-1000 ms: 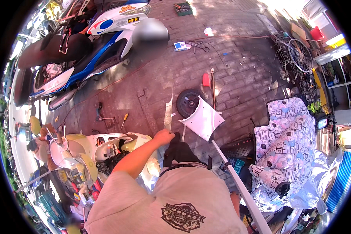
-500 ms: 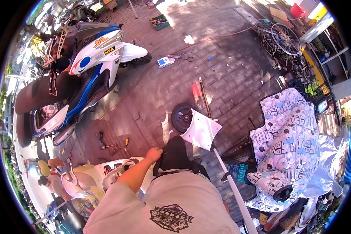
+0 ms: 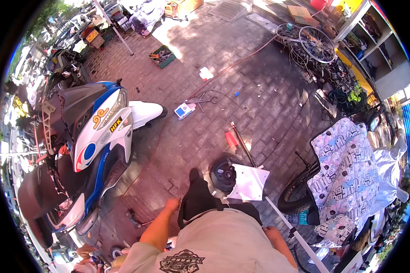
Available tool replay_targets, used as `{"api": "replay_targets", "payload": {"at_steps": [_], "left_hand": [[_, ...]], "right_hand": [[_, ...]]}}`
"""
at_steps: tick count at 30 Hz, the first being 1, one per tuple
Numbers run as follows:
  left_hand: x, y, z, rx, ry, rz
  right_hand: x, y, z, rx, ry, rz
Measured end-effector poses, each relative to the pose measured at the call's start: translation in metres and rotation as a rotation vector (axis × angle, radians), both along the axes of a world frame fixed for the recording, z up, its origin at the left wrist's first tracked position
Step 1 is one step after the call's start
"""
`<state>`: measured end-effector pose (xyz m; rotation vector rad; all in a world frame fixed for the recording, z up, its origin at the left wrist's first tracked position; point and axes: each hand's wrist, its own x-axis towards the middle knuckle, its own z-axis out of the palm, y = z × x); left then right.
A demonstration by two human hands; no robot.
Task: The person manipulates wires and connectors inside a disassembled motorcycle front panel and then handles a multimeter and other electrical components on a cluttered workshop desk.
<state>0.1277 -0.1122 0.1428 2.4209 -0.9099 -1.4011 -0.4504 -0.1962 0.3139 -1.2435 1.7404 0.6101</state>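
My left hand (image 3: 172, 204) hangs beside my dark trouser leg; its fingers are too small and smeared to read, and I see nothing in it. Low at my right side is my right hand (image 3: 272, 233), its fingers mostly hidden, close to a slanting white pole (image 3: 300, 237) but apparently not on it. On the paving before me a small black wheel (image 3: 221, 173) lies next to a white four-cornered panel (image 3: 250, 183). Beyond them rest a long thin rod (image 3: 243, 143) and a red piece (image 3: 231, 139).
A white and blue scooter (image 3: 105, 136) stands at the left. At the right, a patterned cover (image 3: 344, 168) drapes over a two-wheeler with a black tyre (image 3: 289, 198). Farther off are a blue-and-white box (image 3: 185, 110), a green tool crate (image 3: 162, 57), a red hose (image 3: 241, 60) and a bicycle wheel (image 3: 317, 45).
My body has turned and stepped, so the scooter sits lower in view. My left hand has come away from my thigh, and my right hand has come into view.
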Motion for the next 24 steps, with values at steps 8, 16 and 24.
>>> {"api": "replay_targets", "payload": {"at_steps": [8, 16, 24], "left_hand": [[0.210, -0.084, 0.071, -0.067, 0.197, 0.779], [0.223, -0.209, 0.036, 0.343, 0.209, 0.475], [0.241, -0.649, 0.083, 0.138, 0.111, -0.002]], "right_hand": [[0.189, -0.185, 0.067, -0.224, -0.084, 0.120], [0.282, -0.340, 0.037, -0.042, 0.019, 0.106], [0.316, -0.534, -0.014, 0.108, -0.216, 0.082]]}}
